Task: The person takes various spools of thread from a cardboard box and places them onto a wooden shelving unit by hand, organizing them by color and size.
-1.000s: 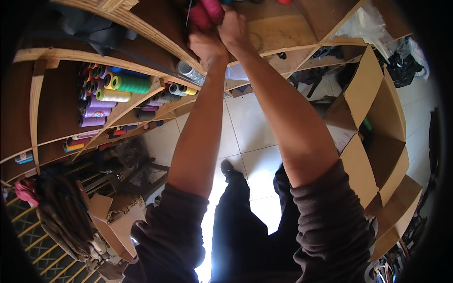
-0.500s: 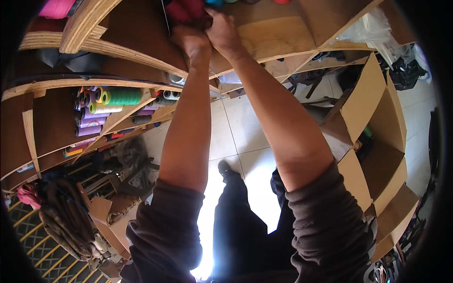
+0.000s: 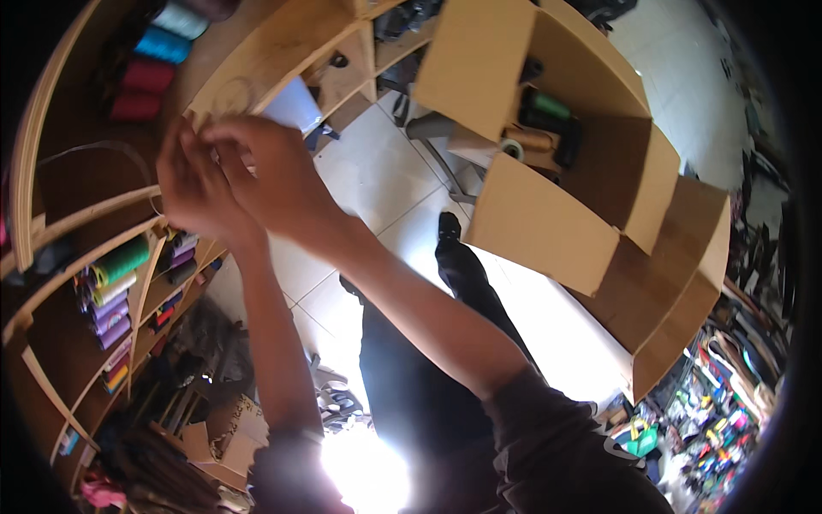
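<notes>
Both my hands are raised together in front of the wooden shelf point(image 3: 103, 193), blurred by motion. My left hand point(image 3: 193, 188) has its fingers bent upward, pressed against the right. My right hand point(image 3: 278, 176) curls its fingers and thumb inward against the left. Whatever lies between them is too small or hidden to make out. A thin pale thread point(image 3: 90, 150) loops across the shelf close to my left hand. Above the hands, crimson thread spools point(image 3: 147, 75), a blue spool point(image 3: 163, 44) and a pale spool point(image 3: 180, 19) lie on the upper shelf.
Right of my arms, an open cardboard box point(image 3: 544, 231) holds several spools, among them a green one point(image 3: 548, 104) and a brown one point(image 3: 529, 139). Lower left shelves carry more spools, including a green cone point(image 3: 122, 259). A colourful heap point(image 3: 719, 437) lies at the lower right.
My view has swung right, bringing the box nearer the middle. My hands have come away from the crimson spools and are now together in front of the shelf.
</notes>
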A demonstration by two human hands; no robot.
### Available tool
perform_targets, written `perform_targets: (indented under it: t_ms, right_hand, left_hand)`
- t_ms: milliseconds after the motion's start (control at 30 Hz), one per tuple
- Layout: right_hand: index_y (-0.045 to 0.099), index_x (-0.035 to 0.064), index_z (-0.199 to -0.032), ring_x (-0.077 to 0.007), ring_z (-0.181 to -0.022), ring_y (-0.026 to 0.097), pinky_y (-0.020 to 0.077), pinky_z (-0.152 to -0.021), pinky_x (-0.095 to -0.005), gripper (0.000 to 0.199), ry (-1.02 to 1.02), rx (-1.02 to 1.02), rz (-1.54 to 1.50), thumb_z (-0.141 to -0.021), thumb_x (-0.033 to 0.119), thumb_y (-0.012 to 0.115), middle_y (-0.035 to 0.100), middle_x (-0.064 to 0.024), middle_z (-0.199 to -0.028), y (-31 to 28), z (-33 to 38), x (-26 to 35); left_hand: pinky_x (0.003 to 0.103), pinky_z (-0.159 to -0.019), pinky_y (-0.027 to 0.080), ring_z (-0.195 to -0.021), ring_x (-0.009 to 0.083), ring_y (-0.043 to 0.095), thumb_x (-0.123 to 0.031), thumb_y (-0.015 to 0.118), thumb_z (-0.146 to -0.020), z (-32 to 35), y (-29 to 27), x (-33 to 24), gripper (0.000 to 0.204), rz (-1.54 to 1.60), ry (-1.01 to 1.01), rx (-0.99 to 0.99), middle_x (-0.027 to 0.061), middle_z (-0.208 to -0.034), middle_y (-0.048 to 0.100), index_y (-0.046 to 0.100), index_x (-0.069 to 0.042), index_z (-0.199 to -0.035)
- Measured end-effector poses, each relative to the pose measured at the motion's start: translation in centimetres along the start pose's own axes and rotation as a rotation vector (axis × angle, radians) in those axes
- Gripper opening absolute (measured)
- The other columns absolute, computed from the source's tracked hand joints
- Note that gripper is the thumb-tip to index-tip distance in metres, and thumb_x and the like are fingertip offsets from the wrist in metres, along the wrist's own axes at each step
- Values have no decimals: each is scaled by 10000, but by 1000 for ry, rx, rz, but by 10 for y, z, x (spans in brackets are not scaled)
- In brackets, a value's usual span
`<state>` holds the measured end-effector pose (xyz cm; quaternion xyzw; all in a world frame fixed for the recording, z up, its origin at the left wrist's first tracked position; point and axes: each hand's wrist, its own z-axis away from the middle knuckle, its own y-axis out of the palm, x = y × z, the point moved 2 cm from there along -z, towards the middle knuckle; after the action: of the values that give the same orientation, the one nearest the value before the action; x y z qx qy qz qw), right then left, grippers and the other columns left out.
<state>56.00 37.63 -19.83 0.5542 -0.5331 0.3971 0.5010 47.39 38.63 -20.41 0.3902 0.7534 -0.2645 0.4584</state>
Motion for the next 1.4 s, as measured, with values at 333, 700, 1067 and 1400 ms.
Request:
perform_targets:
  t_ms: [333, 700, 1067, 1400]
  right_hand:
    - [703, 7, -955, -152, -767, 692, 536, -676, -288, 142, 268, -298, 417, -860, 24, 599, 719, -121, -857, -263, 80, 99]
    - [684, 10, -1068, -369, -1022, 670, 549, -887, -431, 313, 913, -210, 1171, -798, 159, 629, 674, -279, -1050, -465, 54, -64]
    - [695, -42, -1058, -393, -1069, 650, 505, -960, -435, 412, 1072, -257, 910, -828, 278, 576, 633, -314, -1141, -460, 57, -119]
    - [573, 2, -1262, -194, -939, 667, 548, -805, -327, 567, 792, -354, 198, -740, 137, 748, 673, -135, -1038, -405, 38, 28]
  left_hand:
    - [275, -751, 549, -839, 153, 687, -86, 554, -1000, 147, 96, -121, 184, 95, -368, 707, 127, -978, 702, 647, 46, -1088]
    - [449, -857, 553, -1007, 373, 669, -68, 582, -858, 249, 354, -37, 215, -711, 277, 1692, 233, -1069, 679, 714, -59, -1028]
    - [457, -886, 552, -1059, 368, 659, -70, 662, -805, 276, 367, 27, 248, -802, 274, 1699, 212, -1110, 676, 699, -48, -1049]
    - [425, -894, 500, -1098, 367, 607, -122, 764, -788, 168, 291, -78, 466, -162, -65, 1299, 206, -1154, 627, 583, -19, -1205]
